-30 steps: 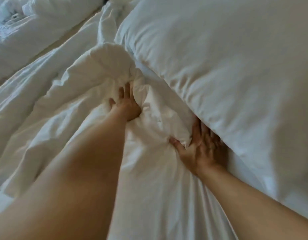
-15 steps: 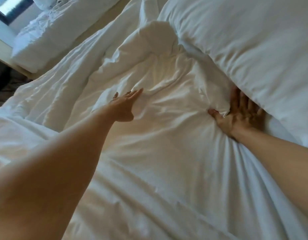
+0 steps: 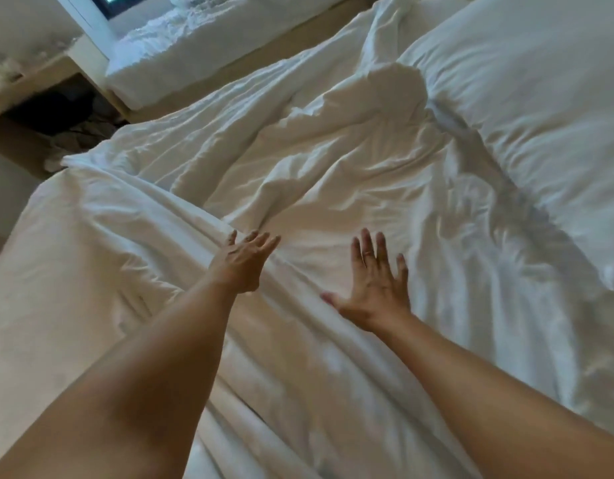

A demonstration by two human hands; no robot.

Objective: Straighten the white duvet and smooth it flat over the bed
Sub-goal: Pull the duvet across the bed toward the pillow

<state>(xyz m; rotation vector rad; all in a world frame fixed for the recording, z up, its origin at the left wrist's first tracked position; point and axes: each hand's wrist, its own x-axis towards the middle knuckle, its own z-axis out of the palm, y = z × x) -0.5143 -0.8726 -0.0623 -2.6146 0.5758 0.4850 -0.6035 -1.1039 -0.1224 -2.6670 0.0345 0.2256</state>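
Note:
The white duvet (image 3: pixel 333 167) lies wrinkled across the bed, with a bunched fold near the pillow at the top and long creases running toward me. My left hand (image 3: pixel 241 262) is open, fingers apart, just above or lightly on a ridge of the duvet at the centre. My right hand (image 3: pixel 374 285) rests flat on the duvet with its fingers spread, a ring on one finger. Neither hand grips any fabric.
A large white pillow (image 3: pixel 540 115) lies at the upper right, partly on the duvet's edge. A second bed with rumpled white bedding (image 3: pixel 181 53) stands beyond a narrow gap at the top left. Dark floor and clutter (image 3: pixel 56 112) show at the left.
Both hands have let go of the bunched duvet by the pillow and slid back toward me, now flat and spread. The view has pulled back and shows more of the bed.

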